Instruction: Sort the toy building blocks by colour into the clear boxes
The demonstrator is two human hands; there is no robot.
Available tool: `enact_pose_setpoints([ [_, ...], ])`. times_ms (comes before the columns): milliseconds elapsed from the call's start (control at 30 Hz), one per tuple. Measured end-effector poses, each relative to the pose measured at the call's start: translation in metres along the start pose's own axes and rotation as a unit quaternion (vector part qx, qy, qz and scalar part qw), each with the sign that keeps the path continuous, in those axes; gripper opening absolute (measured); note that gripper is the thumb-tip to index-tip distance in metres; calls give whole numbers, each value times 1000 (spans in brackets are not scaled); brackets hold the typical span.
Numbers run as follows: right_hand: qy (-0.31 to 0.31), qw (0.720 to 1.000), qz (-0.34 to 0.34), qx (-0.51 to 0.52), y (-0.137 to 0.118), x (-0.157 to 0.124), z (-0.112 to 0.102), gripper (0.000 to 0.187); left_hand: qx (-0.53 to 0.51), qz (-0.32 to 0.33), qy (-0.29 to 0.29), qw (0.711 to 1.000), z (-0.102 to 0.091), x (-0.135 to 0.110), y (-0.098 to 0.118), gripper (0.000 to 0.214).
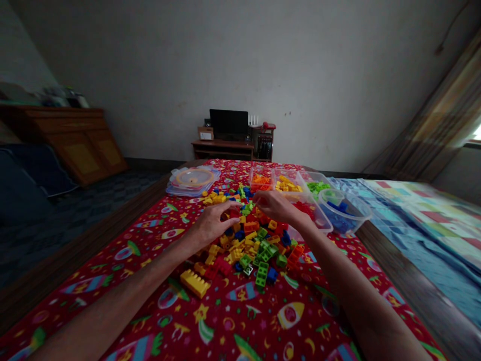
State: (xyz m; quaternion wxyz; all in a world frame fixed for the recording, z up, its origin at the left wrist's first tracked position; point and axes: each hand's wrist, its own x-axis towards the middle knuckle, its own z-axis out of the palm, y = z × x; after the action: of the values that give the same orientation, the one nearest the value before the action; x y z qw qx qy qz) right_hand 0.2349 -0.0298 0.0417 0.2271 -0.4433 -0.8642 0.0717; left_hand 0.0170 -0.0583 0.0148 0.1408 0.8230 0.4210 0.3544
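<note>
A heap of loose toy building bricks [244,245] in yellow, green, red, orange and blue lies on the red patterned cloth. My left hand [214,223] is over the left side of the heap, thumb and fingers apart, with nothing visibly held. Over the heap's far right side, my right hand [273,203] has its fingers curled together; whatever they may hold is hidden. Just beyond and beside it stands a clear divided box [323,220] with orange, yellow, green and red bricks in separate compartments. A long yellow brick [194,284] lies at the near left edge of the heap.
A round clear tub [363,213] holding blue bricks stands right of the box. Stacked clear lids [191,179] lie at the far left of the cloth [259,326]. A bed [421,235] borders the table on the right. A monitor [229,124] stands by the far wall.
</note>
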Motion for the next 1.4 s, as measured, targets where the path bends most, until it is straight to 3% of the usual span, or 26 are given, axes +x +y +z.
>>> enact_pose_setpoints([
  [100, -24, 1000, -1, -18, -1, -2, 1, 25, 13, 18, 0, 1000, 2, 0, -2, 31],
  [367, -132, 989, -10, -69, -16, -4, 14, 16, 25, 15, 1, 1000, 2, 0, 0, 37],
  [533, -62, 996, -12, -58, -10, -1, 16, 20, 17, -19, 17, 1000, 4, 1, -7, 42],
  [700, -13, 999, -9, 48, -14, 3, 16, 27, -43, -80, -2, 996, 8, 1, -13, 66],
  [900, -76, 984, -30, 158, -34, 1, 17, 22, -33, -74, -25, 996, 5, 0, 0, 72],
  [1033, -67, 989, -54, 123, -33, 2, 14, 17, -8, -68, -25, 997, 3, -1, 7, 71],
  [1133, -9, 997, -34, 70, -19, 2, 4, 20, 12, -56, -19, 998, 2, -2, 8, 66],
  [1267, 74, 996, 33, -35, 8, -4, -19, 20, 58, -9, -4, 998, 2, -3, 2, 49],
  [1400, 96, 975, 130, -154, 38, -16, -40, 15, 69, 89, -10, 994, 9, -6, 5, 40],
])
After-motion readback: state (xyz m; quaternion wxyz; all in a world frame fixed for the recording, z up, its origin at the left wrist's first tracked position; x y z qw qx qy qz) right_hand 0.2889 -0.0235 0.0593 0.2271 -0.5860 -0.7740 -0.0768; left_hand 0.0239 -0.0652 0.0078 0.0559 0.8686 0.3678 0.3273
